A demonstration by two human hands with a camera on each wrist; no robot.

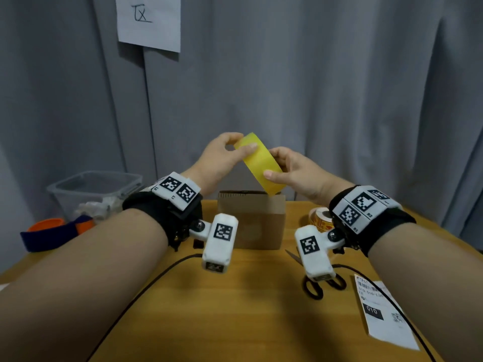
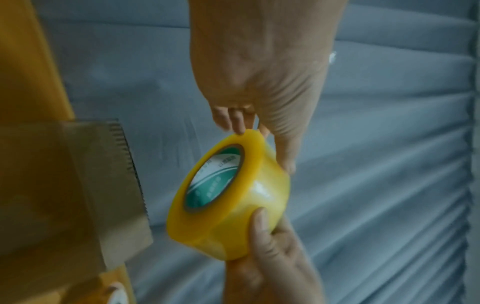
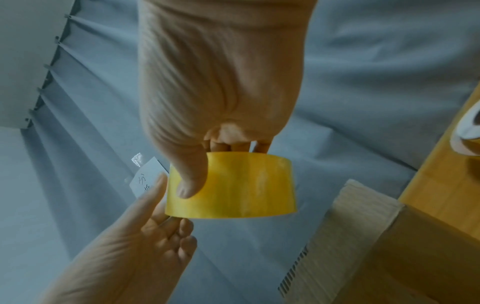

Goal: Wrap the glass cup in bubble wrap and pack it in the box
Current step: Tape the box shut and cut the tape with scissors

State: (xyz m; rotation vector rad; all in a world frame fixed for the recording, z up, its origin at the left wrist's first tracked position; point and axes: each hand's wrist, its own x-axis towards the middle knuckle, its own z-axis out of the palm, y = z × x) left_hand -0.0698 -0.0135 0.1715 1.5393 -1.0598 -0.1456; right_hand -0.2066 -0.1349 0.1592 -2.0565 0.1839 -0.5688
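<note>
Both hands raised above the counter (image 1: pixel 235 309), sharing one roll of yellow tape (image 1: pixel 261 163) in the air over the box (image 1: pixel 252 220). Left hand (image 1: pixel 222 158) pinching the roll's upper end, thumb laid across the outer band, fingers curled behind the rim. Right hand (image 1: pixel 295 171) gripping the lower end, thumb pressed on the band, fingers tucked behind. Both grips closed on the tape, neither one spread. Roll tilted, top leaning left, bottom edge just above the box's rear right corner.

From the left wrist: left hand (image 2: pixel 259 82), right hand (image 2: pixel 270 257), tape (image 2: pixel 233 195) with a green and white core, box (image 2: pixel 78 185) just beside it.

From the right wrist: right hand (image 3: pixel 221 82), thumb flat on the tape (image 3: pixel 239 189), left hand (image 3: pixel 135 246) meeting the roll from below, box (image 3: pixel 389 257) at lower right.

Box standing upright on the counter, flaps appearing shut. Glass cup and bubble wrap not visible anywhere; whether inside the box, cannot tell.

Scissors (image 1: pixel 321 283) lying near the right wrist, a printed label (image 1: pixel 384 312) beside them. A second roll of tape (image 1: pixel 320 218) right of the box. A clear plastic tub (image 1: pixel 94 189) far left, grey curtain (image 1: pixel 339 87) behind.
</note>
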